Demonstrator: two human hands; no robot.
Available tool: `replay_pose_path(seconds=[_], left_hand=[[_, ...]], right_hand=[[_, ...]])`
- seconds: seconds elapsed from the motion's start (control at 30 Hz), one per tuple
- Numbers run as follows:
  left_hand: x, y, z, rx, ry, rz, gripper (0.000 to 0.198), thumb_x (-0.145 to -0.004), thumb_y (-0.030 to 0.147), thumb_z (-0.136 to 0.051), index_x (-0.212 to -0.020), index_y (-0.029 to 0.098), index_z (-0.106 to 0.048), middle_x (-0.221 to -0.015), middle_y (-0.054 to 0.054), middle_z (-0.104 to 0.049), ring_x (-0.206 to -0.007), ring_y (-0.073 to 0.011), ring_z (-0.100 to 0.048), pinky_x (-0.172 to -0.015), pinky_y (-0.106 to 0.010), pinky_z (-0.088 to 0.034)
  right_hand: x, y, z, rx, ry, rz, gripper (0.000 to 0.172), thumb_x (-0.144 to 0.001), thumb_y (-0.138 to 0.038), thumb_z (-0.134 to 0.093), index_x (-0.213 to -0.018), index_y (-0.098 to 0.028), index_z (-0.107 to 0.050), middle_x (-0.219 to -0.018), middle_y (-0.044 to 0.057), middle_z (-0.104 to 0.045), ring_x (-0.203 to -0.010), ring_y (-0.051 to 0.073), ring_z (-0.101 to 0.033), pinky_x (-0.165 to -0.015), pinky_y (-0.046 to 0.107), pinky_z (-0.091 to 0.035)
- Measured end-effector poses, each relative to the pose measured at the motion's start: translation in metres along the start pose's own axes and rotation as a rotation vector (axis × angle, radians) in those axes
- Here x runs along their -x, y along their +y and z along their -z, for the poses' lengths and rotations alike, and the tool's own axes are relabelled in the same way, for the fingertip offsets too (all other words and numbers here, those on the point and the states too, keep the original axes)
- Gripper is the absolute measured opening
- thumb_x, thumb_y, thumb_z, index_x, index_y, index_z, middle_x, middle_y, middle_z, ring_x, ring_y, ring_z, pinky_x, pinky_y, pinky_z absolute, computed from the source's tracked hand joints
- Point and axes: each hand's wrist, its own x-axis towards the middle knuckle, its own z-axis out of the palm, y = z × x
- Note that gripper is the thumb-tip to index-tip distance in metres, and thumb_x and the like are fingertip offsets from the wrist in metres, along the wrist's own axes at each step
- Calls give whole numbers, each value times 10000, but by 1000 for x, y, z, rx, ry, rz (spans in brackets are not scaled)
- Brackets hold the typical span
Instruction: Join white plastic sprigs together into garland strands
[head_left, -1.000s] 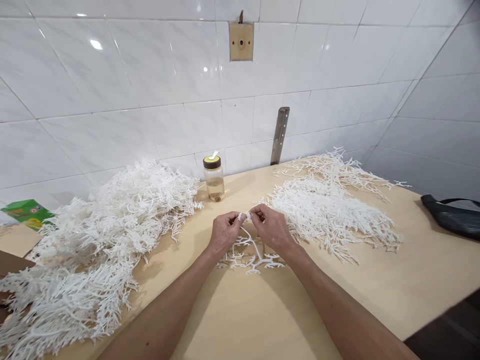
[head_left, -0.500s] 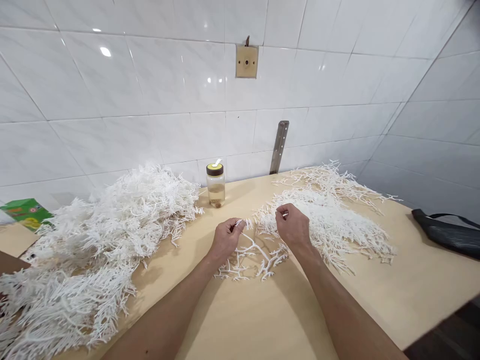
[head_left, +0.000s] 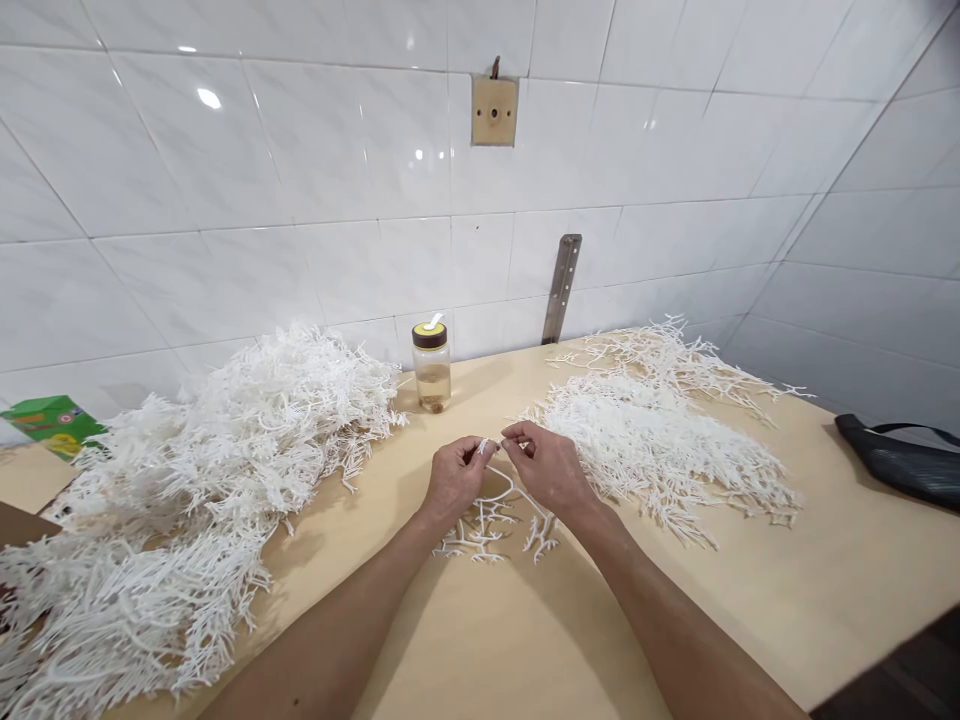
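Observation:
Near the table's middle, my left hand [head_left: 456, 482] pinches the top of a white branched piece [head_left: 484, 525], whose twigs spread out below over the tabletop. My right hand [head_left: 546, 468] is beside it, thumb and forefinger pressed together close to the left fingertips. Whatever lies between the right fingertips is too small to make out. The right hand hides part of the branched piece. To the right lies a flat pile of white branched pieces [head_left: 660, 450]. A taller, fluffier white heap [head_left: 247, 450] covers the left side.
A jar with a dark and yellow lid [head_left: 432, 375] stands behind my hands. A metal strip [head_left: 561, 290] leans on the tiled wall. A black bag [head_left: 900, 460] lies far right; a green box [head_left: 52, 422] is far left.
My right hand has moved left from the edge of the right pile to my left fingertips. The left hand has hardly moved and keeps its hold.

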Motion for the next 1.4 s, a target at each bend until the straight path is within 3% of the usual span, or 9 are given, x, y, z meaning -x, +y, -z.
replay_pose_path(seconds=[0.2, 0.33, 0.53, 0.67, 0.77, 0.97, 1.2, 1.3, 1.4], left_hand=[[2, 4, -1, -14, -13, -9, 349, -839, 437, -567, -645, 150, -599, -579, 38, -396, -585, -103, -363, -559, -236, -291], [3, 4, 0, -47, -5, -3, 332, -844, 417, -559, -646, 156, -609, -570, 36, -418, -577, -106, -376, -556, -236, -303], [2, 4, -1, -135, 25, -39, 273, -812, 343, -569, -607, 171, -627, -645, -12, -593, -669, -147, -530, -659, -258, -391], [1, 2, 1, -112, 20, -17, 261, -825, 353, -553, -671, 169, -655, -691, -21, -637, -700, -159, -566, -682, -271, -405], [1, 0, 1, -93, 24, -4, 264, -835, 365, -546, -714, 164, -667, -682, -15, -634, -686, -157, -556, -665, -269, -403], [2, 1, 1, -67, 10, -24, 262, -838, 375, -549, -755, 165, -680, -717, -13, -652, -708, -155, -562, -678, -256, -408], [2, 7, 0, -133, -3, -4, 274, -827, 364, -557, -666, 160, -642, -618, 17, -557, -613, -122, -466, -601, -243, -352], [4, 10, 0, -157, 0, -15, 265, -811, 337, -563, -615, 167, -616, -591, 21, -526, -601, -119, -447, -591, -243, -338], [4, 10, 1, -165, 9, -26, 268, -807, 333, -569, -601, 167, -605, -593, 19, -515, -607, -120, -444, -598, -246, -334]], right_hand=[[-1, 6, 2, 139, -8, 172, 161, -869, -189, -514, -857, -192, -675, -848, 41, -716, -766, 164, -638, -725, 268, -441], [-2, 6, 2, 222, -47, 123, 172, -876, -191, -505, -833, -188, -672, -799, 35, -709, -731, 164, -626, -688, 265, -401], [-1, -1, -1, 287, -76, -21, 192, -870, -186, -488, -804, -176, -668, -758, 39, -699, -696, 165, -605, -652, 265, -362], [-2, -2, 1, 160, -124, -29, 208, -869, -223, -495, -828, -180, -694, -777, 36, -717, -719, 167, -631, -669, 258, -399], [-3, 0, 2, 30, -111, -62, 208, -851, -253, -522, -901, -196, -716, -800, 21, -735, -727, 164, -652, -685, 252, -434], [-3, 3, 4, -13, -114, -28, 172, -822, -252, -540, -804, -199, -703, -709, 3, -710, -638, 145, -625, -629, 241, -434], [0, -1, 3, 237, -90, 85, 117, -800, -161, -542, -728, -185, -631, -721, 18, -675, -648, 141, -574, -618, 248, -370], [0, -2, -1, 289, -88, 42, 118, -804, -169, -552, -722, -191, -633, -705, 21, -674, -643, 149, -571, -606, 257, -349], [-5, 4, 2, 312, -50, -99, 127, -808, -161, -544, -717, -187, -629, -696, 37, -674, -646, 167, -582, -609, 268, -358]])
